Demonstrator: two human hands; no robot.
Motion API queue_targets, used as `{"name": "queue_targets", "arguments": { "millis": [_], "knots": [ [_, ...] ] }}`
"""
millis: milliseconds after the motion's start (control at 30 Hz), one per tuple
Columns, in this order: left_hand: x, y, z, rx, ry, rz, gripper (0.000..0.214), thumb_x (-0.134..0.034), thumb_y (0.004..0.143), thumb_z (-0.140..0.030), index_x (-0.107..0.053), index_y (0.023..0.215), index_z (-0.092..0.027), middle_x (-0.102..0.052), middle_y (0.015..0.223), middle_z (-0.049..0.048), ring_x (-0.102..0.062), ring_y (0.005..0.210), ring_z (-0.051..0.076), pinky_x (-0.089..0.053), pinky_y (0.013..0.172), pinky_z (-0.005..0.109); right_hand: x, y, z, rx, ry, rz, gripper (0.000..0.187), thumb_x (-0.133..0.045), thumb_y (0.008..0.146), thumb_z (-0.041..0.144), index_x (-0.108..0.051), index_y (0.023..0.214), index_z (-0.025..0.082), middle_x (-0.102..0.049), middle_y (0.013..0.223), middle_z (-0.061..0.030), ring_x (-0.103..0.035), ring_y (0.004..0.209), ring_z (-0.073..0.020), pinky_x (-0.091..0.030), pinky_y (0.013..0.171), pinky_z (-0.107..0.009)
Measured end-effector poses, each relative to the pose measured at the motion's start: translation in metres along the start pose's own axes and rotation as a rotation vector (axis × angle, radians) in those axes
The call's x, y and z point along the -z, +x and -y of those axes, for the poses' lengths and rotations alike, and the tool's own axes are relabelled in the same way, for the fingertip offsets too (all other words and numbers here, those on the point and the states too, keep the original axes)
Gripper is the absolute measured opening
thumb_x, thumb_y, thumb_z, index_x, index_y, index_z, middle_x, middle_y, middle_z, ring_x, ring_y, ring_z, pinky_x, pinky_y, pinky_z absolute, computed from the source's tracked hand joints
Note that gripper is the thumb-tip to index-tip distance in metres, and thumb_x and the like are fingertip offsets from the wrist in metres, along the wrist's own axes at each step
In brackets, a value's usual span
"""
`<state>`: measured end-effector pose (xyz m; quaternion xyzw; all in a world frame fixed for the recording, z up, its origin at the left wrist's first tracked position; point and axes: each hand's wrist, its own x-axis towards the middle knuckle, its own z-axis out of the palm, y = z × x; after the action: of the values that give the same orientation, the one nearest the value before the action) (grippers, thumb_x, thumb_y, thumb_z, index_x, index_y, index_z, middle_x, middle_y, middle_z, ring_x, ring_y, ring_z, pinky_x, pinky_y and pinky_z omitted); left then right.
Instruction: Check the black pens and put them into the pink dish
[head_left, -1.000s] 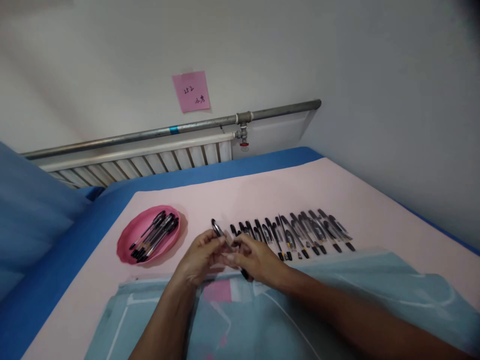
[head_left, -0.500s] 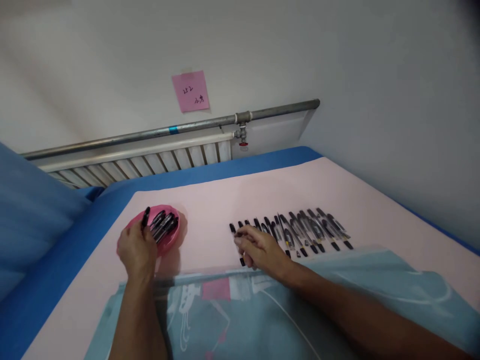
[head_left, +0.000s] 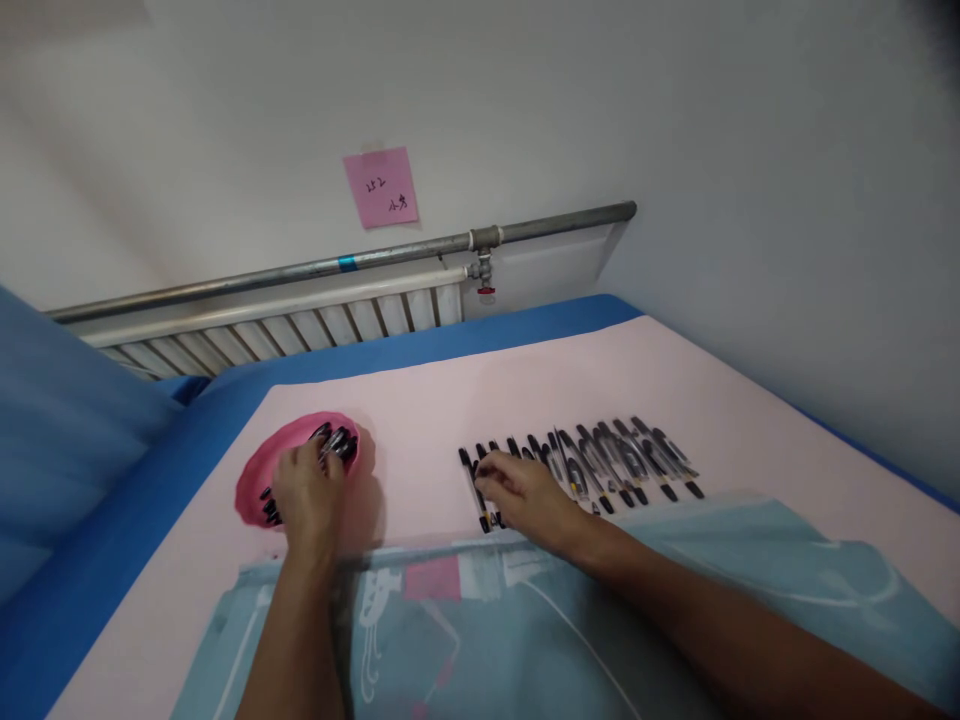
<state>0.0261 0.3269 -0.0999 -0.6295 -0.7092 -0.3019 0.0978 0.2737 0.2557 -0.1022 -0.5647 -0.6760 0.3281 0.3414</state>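
My left hand (head_left: 307, 495) lies over the pink plate (head_left: 250, 482), its fingers curled down onto the black pens (head_left: 341, 440) piled in it. My right hand (head_left: 525, 490) rests at the left end of a row of several clear pens with black caps (head_left: 622, 455) laid side by side on the pink sheet. Its fingertips pinch the leftmost pen (head_left: 472, 482), which lies on the sheet in line with the others. Part of the plate's pens is hidden under my left hand.
A light blue patterned cloth (head_left: 675, 600) covers the near part of the pink sheet (head_left: 525, 380). Blue bedding (head_left: 112, 540) borders it at the left and back. A radiator (head_left: 285, 325), a pipe and a pink note (head_left: 380, 186) are on the wall behind.
A second ago both hands held one pen together in the middle. My left hand then went left to the plate and came down on its pens; my right hand laid the pen at the row's left end.
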Motion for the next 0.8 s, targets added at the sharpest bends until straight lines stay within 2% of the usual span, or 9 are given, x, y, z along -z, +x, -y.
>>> {"name": "queue_targets", "arguments": {
  "millis": [67,133,267,367,500,633,800],
  "knots": [
    [-0.003,-0.009,-0.019,-0.153,-0.124,0.044,0.027,-0.039,0.08,-0.027,-0.059,0.093,-0.015,-0.058,0.085,0.0103,-0.051,0.086,0.023,-0.038,0.079,0.036,-0.002,-0.003,-0.001,0.063,-0.206,0.066,0.013,-0.042,0.081,0.021,-0.053,0.076,0.017,-0.055,0.064,-0.0004,-0.051,0.06,-0.0116,-0.032,0.053,-0.022],
    [-0.008,-0.021,-0.039,-0.292,-0.248,0.151,0.024,-0.038,0.081,-0.024,-0.058,0.091,-0.017,-0.058,0.084,0.0081,-0.051,0.083,0.02,-0.038,0.077,0.031,-0.005,-0.007,0.0,0.105,-0.398,0.125,0.016,-0.04,0.082,0.021,-0.053,0.074,0.016,-0.058,0.068,-0.0033,-0.052,0.061,-0.0129,-0.029,0.053,-0.023],
    [-0.02,-0.042,-0.066,-0.412,-0.317,0.415,0.019,-0.04,0.081,-0.023,-0.057,0.087,-0.017,-0.058,0.08,0.0061,-0.051,0.078,0.017,-0.039,0.071,0.028,-0.008,-0.012,0.003,0.106,-0.656,0.193,0.02,-0.039,0.084,0.022,-0.055,0.075,0.014,-0.062,0.072,-0.0077,-0.055,0.062,-0.0164,-0.026,0.052,-0.025],
    [-0.029,-0.049,-0.075,-0.414,-0.279,0.544,0.017,-0.042,0.081,-0.024,-0.058,0.081,-0.018,-0.058,0.078,0.0046,-0.052,0.076,0.017,-0.038,0.069,0.027,-0.007,-0.013,0.006,0.088,-0.717,0.251,0.023,-0.037,0.085,0.023,-0.057,0.079,0.015,-0.064,0.073,-0.0081,-0.058,0.064,-0.0188,-0.027,0.052,-0.026],
    [-0.033,-0.05,-0.081,-0.369,-0.202,0.605,0.021,-0.04,0.082,-0.03,-0.058,0.081,-0.018,-0.06,0.081,0.0054,-0.053,0.079,0.017,-0.037,0.071,0.027,-0.004,-0.012,0.01,0.091,-0.708,0.29,0.023,-0.036,0.085,0.023,-0.058,0.083,0.016,-0.065,0.075,-0.0065,-0.06,0.068,-0.0198,-0.029,0.054,-0.026],
    [-0.027,-0.048,-0.088,-0.309,-0.087,0.681,0.025,-0.045,0.077,-0.037,-0.058,0.082,-0.017,-0.062,0.083,0.0078,-0.055,0.08,0.02,-0.036,0.067,0.027,-0.004,-0.012,0.011,0.094,-0.66,0.296,0.022,-0.036,0.085,0.025,-0.057,0.087,0.017,-0.065,0.078,-0.0059,-0.06,0.069,-0.0196,-0.029,0.054,-0.025],
    [-0.019,-0.042,-0.087,-0.182,0.006,0.809,0.027,-0.042,0.076,-0.032,-0.062,0.081,-0.014,-0.066,0.082,0.0117,-0.059,0.077,0.022,-0.035,0.061,0.028,-0.006,-0.011,0.007,0.079,-0.641,0.287,0.019,-0.039,0.083,0.023,-0.056,0.081,0.017,-0.065,0.078,-0.0054,-0.059,0.069,-0.0178,-0.026,0.053,-0.025]
  ]
}}
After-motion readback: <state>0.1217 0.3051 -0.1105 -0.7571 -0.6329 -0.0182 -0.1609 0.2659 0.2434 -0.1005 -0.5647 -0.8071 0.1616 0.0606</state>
